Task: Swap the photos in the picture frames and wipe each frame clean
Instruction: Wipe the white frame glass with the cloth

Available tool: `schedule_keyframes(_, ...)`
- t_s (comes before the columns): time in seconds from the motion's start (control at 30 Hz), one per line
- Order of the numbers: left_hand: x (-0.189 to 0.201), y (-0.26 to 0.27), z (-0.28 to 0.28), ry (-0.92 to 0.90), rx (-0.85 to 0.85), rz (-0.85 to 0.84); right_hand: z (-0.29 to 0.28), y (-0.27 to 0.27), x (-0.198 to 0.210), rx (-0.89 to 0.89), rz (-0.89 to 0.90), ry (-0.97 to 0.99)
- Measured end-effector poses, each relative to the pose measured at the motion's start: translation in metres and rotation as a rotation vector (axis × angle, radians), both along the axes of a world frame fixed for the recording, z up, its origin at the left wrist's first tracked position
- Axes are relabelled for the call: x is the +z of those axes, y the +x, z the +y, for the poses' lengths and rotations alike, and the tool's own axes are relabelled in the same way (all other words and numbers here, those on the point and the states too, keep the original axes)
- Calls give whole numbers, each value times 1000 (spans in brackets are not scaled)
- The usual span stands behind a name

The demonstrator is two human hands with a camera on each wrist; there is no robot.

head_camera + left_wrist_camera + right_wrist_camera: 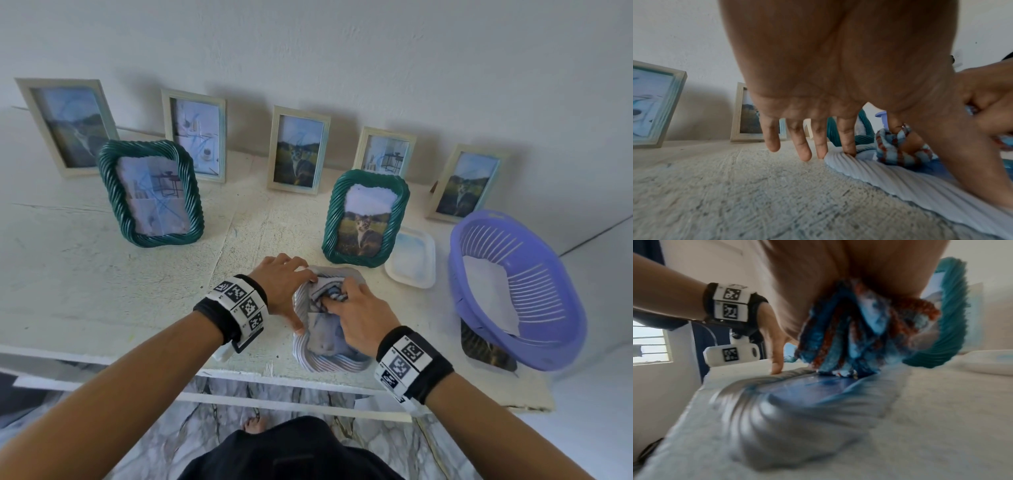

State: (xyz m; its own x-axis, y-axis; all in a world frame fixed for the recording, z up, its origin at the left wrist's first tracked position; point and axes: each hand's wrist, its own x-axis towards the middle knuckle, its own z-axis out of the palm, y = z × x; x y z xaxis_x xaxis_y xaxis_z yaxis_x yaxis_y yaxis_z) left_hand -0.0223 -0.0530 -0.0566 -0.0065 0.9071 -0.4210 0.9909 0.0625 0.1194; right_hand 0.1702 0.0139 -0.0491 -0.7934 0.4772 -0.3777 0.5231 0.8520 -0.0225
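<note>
A pale grey twisted-rim picture frame [330, 361] lies flat near the table's front edge, glass up, with blue smears on it. My left hand [281, 284] rests on the frame's left and far rim with straight fingers, the thumb pressing the left edge. My right hand [359, 318] grips a bunched blue-and-red striped cloth [330, 294] and presses it onto the glass. In the left wrist view the index fingertip [849, 151] touches the ribbed frame [900, 183] beside the cloth [892, 151]. In the right wrist view the cloth [849, 337] sits on the smeared glass of the frame [787, 418].
Two green twisted frames [150, 195] [366, 219] stand behind my hands. Several pale wooden frames [298, 150] lean along the wall. A white tray [411, 260] and a purple basket [513, 287] holding white paper are at the right, a loose photo [486, 346] under the basket.
</note>
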Motion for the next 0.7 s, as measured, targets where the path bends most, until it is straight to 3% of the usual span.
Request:
schedule_keyframes(0.2,3,2,2,-15,-13,36,20,14,10,-69,0,90)
schedule_keyframes(0.37,3,3,1,-20,-10,43,13,27,9,43,-72,50)
schedule_keyframes(0.53,3,3,0,-16,-14,37,18,25,14,-29,-37,95)
schedule_keyframes(0.7,1,2,-1,-24,-13,33,10,39,10,40,-91,26)
